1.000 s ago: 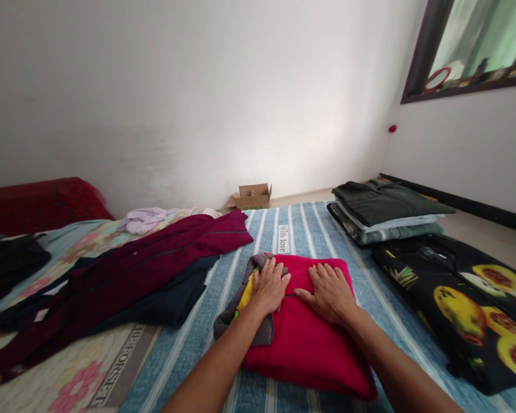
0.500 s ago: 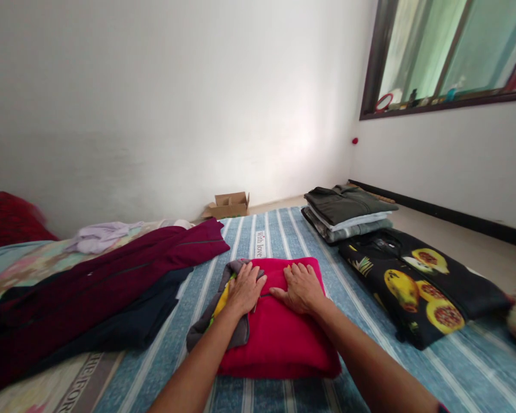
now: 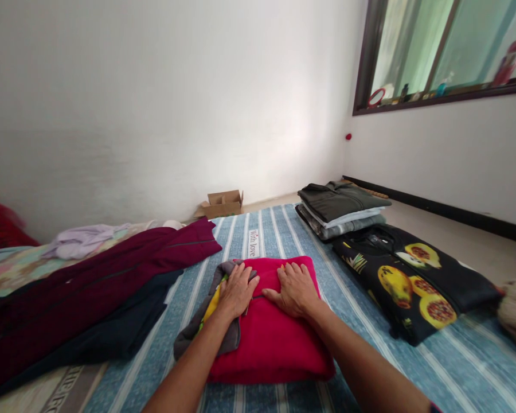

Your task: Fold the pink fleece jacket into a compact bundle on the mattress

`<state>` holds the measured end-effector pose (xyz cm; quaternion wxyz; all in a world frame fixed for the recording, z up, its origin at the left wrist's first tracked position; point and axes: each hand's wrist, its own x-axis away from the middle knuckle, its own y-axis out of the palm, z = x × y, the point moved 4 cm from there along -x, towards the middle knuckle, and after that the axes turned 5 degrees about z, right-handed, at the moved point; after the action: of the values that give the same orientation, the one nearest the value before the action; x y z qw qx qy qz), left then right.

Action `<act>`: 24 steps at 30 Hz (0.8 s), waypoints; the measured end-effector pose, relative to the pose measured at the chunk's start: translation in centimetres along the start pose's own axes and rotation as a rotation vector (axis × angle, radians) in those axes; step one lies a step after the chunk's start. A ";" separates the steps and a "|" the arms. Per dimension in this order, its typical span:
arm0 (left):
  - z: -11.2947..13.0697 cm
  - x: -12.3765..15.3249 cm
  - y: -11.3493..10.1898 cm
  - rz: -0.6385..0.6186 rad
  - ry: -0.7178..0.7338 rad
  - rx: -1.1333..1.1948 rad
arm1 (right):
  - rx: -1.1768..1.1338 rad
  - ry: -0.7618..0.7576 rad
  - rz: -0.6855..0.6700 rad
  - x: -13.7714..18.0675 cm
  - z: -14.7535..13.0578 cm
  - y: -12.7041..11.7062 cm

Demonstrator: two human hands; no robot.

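Observation:
A red garment, folded into a thick block with a grey and yellow part on its left side, lies on the blue striped sheet. My left hand rests flat on its upper left, over the edge of the grey part, fingers stretched forward. On the upper right of the red cloth lies my right hand, palm down, its thumb pointing toward the left hand. Both hands press on the cloth without grasping it. The cloth under the palms is hidden.
To the right lies a folded black jacket with fruit print, and behind it a stack of folded clothes. Maroon trousers and dark navy clothing spread on the left. A cardboard box stands near the wall.
The whole scene has shifted slightly left as the head view turned a little to the right. Both hands stay flat on the red garment.

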<state>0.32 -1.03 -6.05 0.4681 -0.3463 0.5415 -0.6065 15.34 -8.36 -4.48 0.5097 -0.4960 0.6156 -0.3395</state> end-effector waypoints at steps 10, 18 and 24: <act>0.5 0.7 -0.5 -0.019 0.005 0.015 | 0.003 -0.019 -0.001 0.3 0.1 0.0; 1.4 1.5 -2.4 0.115 0.039 0.097 | 0.026 -0.010 -0.043 0.5 0.5 0.0; -0.8 4.7 -6.4 0.313 0.057 0.302 | 0.041 -0.024 -0.084 0.3 0.7 0.0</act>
<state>-3.22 -5.38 -0.37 0.5875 -0.1666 0.5046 -0.6103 16.05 -8.64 -4.74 0.5122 -0.5150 0.5810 -0.3672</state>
